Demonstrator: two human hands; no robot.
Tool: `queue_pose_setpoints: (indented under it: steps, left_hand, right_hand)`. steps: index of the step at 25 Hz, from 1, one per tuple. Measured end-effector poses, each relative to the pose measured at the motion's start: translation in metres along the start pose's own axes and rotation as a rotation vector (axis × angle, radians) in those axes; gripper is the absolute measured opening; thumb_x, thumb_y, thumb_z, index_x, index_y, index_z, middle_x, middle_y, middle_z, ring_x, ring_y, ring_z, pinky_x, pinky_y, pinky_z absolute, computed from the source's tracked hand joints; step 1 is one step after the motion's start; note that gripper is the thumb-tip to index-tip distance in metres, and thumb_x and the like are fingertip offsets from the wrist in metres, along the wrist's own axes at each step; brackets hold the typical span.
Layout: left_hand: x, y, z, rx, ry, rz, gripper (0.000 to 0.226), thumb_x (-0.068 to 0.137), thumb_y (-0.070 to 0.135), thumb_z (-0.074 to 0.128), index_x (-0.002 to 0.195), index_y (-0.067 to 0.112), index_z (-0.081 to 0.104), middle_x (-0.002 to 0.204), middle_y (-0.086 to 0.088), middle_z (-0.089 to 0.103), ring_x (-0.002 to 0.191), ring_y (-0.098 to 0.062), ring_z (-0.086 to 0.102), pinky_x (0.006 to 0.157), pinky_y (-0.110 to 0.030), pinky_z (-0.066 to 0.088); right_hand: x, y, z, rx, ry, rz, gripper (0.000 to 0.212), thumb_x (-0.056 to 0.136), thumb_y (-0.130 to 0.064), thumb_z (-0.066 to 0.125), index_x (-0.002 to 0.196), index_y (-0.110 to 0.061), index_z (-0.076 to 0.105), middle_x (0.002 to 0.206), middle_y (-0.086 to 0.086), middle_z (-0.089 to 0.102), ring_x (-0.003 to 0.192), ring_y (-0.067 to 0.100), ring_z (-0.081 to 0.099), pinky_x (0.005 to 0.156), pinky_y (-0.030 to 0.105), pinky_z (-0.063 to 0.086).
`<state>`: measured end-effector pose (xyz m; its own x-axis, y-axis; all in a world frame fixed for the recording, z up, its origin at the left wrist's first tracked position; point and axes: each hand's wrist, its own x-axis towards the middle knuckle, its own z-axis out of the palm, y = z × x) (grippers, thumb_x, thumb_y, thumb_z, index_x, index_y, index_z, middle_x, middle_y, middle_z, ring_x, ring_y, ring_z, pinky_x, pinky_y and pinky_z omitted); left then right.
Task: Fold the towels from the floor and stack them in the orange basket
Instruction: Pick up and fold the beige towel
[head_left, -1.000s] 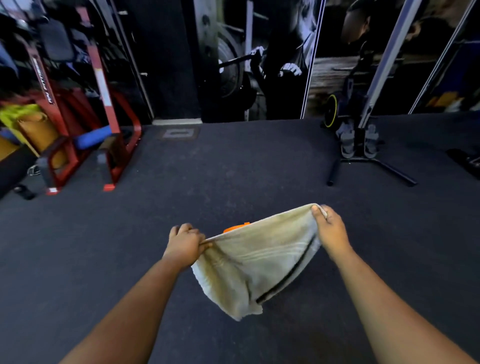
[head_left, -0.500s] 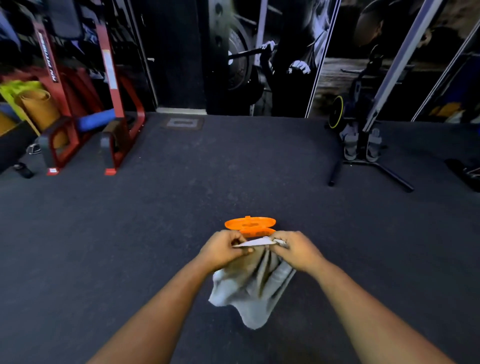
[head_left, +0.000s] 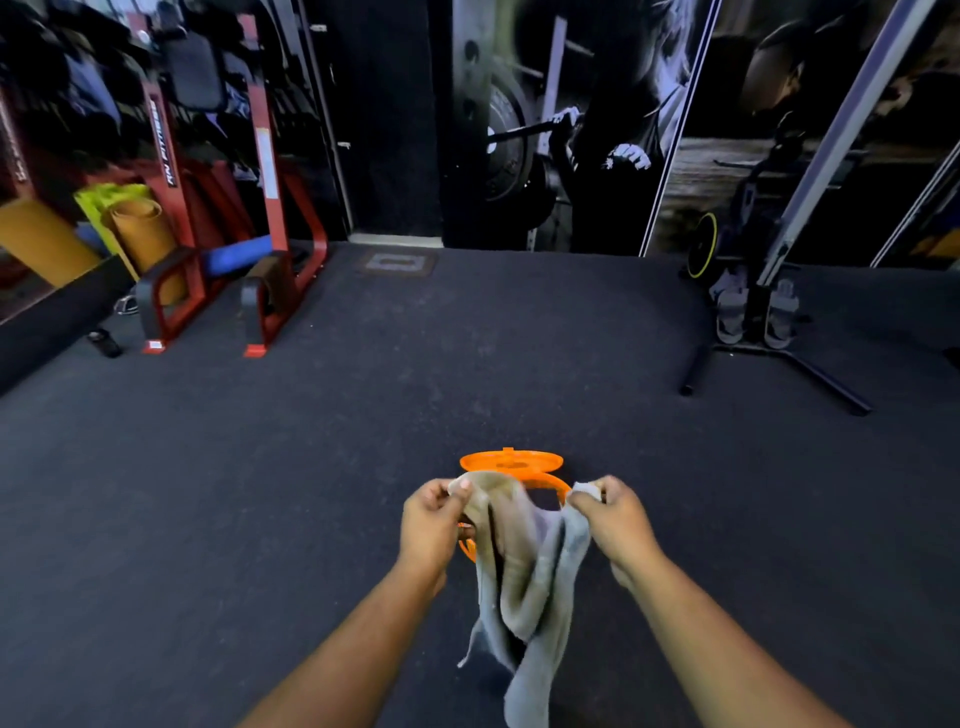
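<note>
A pale grey towel (head_left: 524, 582) hangs folded in front of me, its lower end drooping toward the dark floor. My left hand (head_left: 434, 525) pinches its top left corner. My right hand (head_left: 613, 519) pinches the top right corner. The hands are a short way apart, so the towel sags between them. The orange basket (head_left: 511, 461) stands on the floor right behind the towel; its round rim and lid show above the cloth, while the rest is hidden.
A red metal gym rack (head_left: 223, 260) with rolled mats stands at the back left. A black stand with long floor legs (head_left: 779, 358) is at the back right. Dark wall panels close off the far side. Dark rubber floor (head_left: 311, 467) spreads all around.
The towel was stretched wide, then my hands came together and folded it in half. Now they have parted slightly, each holding a corner, and the camera looks a little further down.
</note>
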<state>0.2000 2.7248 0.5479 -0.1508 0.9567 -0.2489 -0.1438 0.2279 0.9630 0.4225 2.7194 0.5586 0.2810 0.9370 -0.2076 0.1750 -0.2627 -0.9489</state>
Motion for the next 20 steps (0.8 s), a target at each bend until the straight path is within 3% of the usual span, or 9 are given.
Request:
queue_pose_setpoints:
  steps: [3,5,8,10,14,16,18,20]
  left_hand:
    - [-0.011,0.001,0.017,0.144,-0.137,0.113,0.018,0.102,0.021,0.063,0.095,0.011,0.075,0.091,-0.015,0.078,0.079,-0.023,0.068,0.071,-0.040,0.055]
    - [-0.019,0.001,0.028,0.208,-0.187,0.186,0.015,0.101,0.019,0.063,0.098,0.017,0.077,0.098,-0.004,0.079,0.088,-0.015,0.072,0.078,-0.036,0.056]
    - [-0.029,-0.001,0.042,0.305,-0.188,0.282,0.022,0.101,0.014,0.063,0.101,0.031,0.077,0.101,0.016,0.078,0.098,-0.003,0.072,0.084,-0.026,0.057]
    - [-0.032,-0.005,0.045,0.370,-0.150,0.316,0.021,0.100,0.015,0.064,0.101,0.031,0.078,0.097,0.019,0.078,0.093,-0.002,0.072,0.080,-0.029,0.058]
    - [-0.031,-0.007,0.045,0.472,-0.154,0.346,0.015,0.088,0.033,0.070,0.091,0.019,0.076,0.080,0.003,0.074,0.076,-0.009,0.068,0.073,-0.046,0.057]
    - [-0.029,0.001,0.045,0.502,-0.163,0.383,0.009,0.084,0.023,0.077,0.092,0.026,0.077,0.084,0.008,0.076,0.081,-0.005,0.071,0.077,-0.041,0.058]
    - [-0.026,0.014,0.044,0.531,-0.140,0.450,0.027,0.086,0.011,0.077,0.093,0.038,0.077,0.088,0.022,0.076,0.087,-0.001,0.073,0.082,-0.033,0.059]
    - [-0.019,0.027,0.044,0.551,-0.127,0.514,0.028,0.090,0.012,0.074,0.094,0.039,0.077,0.090,0.028,0.075,0.088,0.003,0.072,0.081,-0.030,0.059]
  right_hand:
    - [-0.014,-0.013,0.009,0.215,-0.080,0.024,0.017,0.089,-0.003,0.073,0.075,-0.007,0.065,0.066,0.000,0.068,0.058,0.009,0.058,0.051,0.022,0.046]
    - [-0.019,-0.017,0.016,0.238,-0.175,0.016,0.011,0.091,-0.005,0.072,0.080,-0.007,0.072,0.069,-0.001,0.072,0.060,0.007,0.062,0.054,0.020,0.050]
    - [-0.022,-0.017,0.023,0.239,-0.221,0.001,0.012,0.093,-0.014,0.072,0.090,-0.006,0.079,0.076,0.003,0.072,0.069,0.009,0.065,0.063,0.026,0.056]
    - [-0.023,-0.018,0.025,0.256,-0.227,0.021,0.017,0.096,-0.016,0.068,0.091,-0.004,0.079,0.076,0.008,0.072,0.071,0.013,0.067,0.063,0.029,0.057]
    - [-0.022,-0.025,0.023,0.247,-0.324,0.064,0.024,0.101,-0.017,0.057,0.090,-0.008,0.077,0.081,0.003,0.076,0.074,0.014,0.069,0.060,0.022,0.051]
    - [-0.018,-0.029,0.019,0.201,-0.370,0.080,0.028,0.100,-0.021,0.053,0.091,-0.007,0.076,0.082,0.006,0.073,0.071,0.014,0.063,0.058,0.021,0.046]
    - [-0.011,-0.033,0.015,0.177,-0.380,0.084,0.028,0.097,-0.023,0.052,0.088,-0.009,0.074,0.071,0.001,0.064,0.062,0.010,0.054,0.053,0.019,0.040]
    - [-0.003,-0.040,0.011,0.156,-0.344,0.031,0.031,0.087,-0.034,0.057,0.082,-0.009,0.074,0.064,-0.006,0.058,0.061,0.007,0.047,0.056,0.020,0.038]
